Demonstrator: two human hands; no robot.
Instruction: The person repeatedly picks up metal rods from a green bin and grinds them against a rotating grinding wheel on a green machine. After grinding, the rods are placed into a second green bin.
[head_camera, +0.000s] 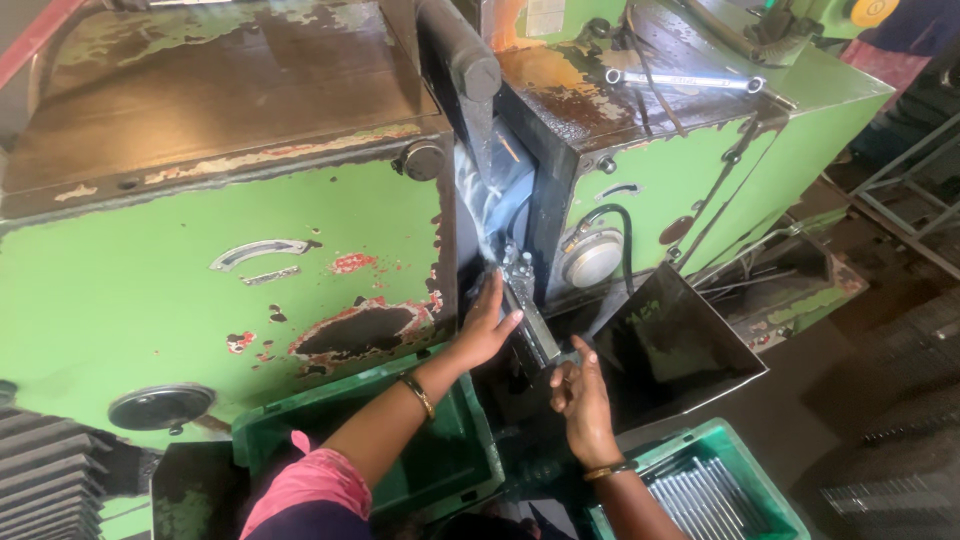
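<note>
Thin metal rods (700, 495) in green crate (775, 500) beside hands (530, 360).

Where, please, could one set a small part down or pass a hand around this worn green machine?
Bare room: the brown flat top of the left housing, and the floor of the empty green plastic crate. The right top is narrow beside the silver spanner. Crowded: the wet gap where the left hand and right hand flank the metal chute, and the rod-filled crate.
</note>
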